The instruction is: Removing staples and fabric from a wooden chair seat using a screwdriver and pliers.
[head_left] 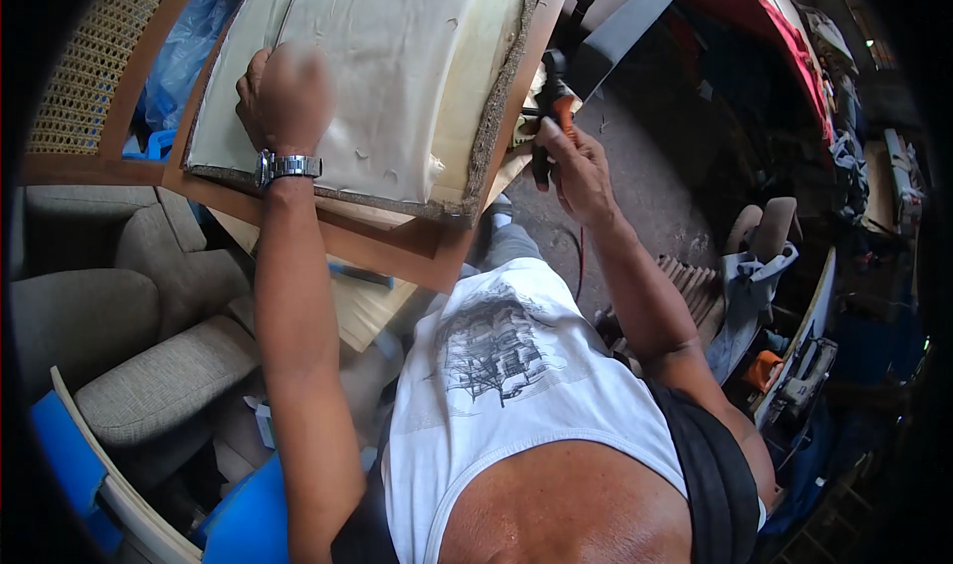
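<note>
My left hand (pixel 286 97), a watch at its wrist, is closed over the pale covering sheet (pixel 387 77) of an upholstered panel. From its fingers a thin metal tool (pixel 289 13) points away from me; its grip is hidden in the hand. Beyond the panel's right edge, my right hand (pixel 586 172) is wrapped round a black and orange handheld tool (pixel 558 97), which looks like a staple gun. A rough, dark brown strip (pixel 501 97) runs along the panel's right and near edges. Beneath it shows a brown wooden frame (pixel 397 256).
Grey upholstered cushions (pixel 164 375) are piled at the left, near a woven cane panel (pixel 99 58). A blue-handled tool (pixel 359 274) lies under the frame's near edge. A red hose (pixel 582 261) hangs below my right hand. Assorted items crowd the right side.
</note>
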Motion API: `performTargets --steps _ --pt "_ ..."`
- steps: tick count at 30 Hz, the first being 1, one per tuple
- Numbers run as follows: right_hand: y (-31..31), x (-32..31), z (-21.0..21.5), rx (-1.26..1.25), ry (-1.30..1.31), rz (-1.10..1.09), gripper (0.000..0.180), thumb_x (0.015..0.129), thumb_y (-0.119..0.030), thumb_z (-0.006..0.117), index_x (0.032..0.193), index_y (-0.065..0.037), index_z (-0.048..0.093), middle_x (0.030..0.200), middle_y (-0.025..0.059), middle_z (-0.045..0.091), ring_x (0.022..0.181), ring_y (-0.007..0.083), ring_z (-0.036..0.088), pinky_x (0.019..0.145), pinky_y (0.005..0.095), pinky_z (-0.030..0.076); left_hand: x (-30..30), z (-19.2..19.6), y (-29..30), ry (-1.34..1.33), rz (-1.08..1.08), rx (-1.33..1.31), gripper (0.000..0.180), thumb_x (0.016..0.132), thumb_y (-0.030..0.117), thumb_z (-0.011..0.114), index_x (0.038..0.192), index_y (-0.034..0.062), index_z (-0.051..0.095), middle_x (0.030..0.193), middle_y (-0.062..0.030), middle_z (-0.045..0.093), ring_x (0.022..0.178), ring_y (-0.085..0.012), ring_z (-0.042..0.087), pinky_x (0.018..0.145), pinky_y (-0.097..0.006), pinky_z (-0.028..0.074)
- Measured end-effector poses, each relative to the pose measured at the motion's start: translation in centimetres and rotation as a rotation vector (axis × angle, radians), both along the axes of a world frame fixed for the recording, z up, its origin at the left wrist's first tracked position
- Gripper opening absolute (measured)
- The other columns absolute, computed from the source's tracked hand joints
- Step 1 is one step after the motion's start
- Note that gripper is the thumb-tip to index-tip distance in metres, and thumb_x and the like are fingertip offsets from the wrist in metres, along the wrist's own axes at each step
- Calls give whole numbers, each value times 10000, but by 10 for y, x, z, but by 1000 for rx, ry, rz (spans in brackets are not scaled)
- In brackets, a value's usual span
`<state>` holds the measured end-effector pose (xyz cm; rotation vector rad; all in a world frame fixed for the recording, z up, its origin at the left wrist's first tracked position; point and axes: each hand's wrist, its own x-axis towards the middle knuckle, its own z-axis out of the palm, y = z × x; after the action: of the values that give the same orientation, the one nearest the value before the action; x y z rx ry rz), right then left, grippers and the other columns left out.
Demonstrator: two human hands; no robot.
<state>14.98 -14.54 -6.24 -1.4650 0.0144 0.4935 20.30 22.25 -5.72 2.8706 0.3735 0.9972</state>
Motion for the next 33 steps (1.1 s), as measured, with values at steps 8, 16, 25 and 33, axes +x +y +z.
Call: performTargets --steps 8,16,25,33 --pt "-14 -31 39 -1019 -736 4 329 954 -158 655 1210 38 592 1404 273 524 1252 441 557 995 537 493 -10 8 -11 17 -19 5 364 920 392 672 1130 96 705 1231 -145 667 1109 -390 623 923 -514 522" --pt "5 -48 62 -1419 -686 145 368 1000 -248 607 1213 52 609 1468 302 474 1323 454 517 1016 556 483 -15 14 -16 -1 -19 7 365 920 409 675 1099 94 711 1236 -134 669 1100 -384 629 903 -509 528" --pt "-7 -33 48 -500 -194 -228 337 990 -268 675 1161 15 605 1067 128 615 975 231 630 874 404 536 -16 14 -12 37 -12 -3 393 924 422 667 1160 112 720 1268 -118 662 1132 -376 621 903 -511 532" --pt "0 -64 81 -1277 -576 244 418 1008 -297 619 1231 58 612 1336 237 565 1194 375 596 985 490 519 -16 10 -14 25 -24 18 381 924 407 668 1149 103 716 1235 -133 674 1104 -386 630 901 -517 537"
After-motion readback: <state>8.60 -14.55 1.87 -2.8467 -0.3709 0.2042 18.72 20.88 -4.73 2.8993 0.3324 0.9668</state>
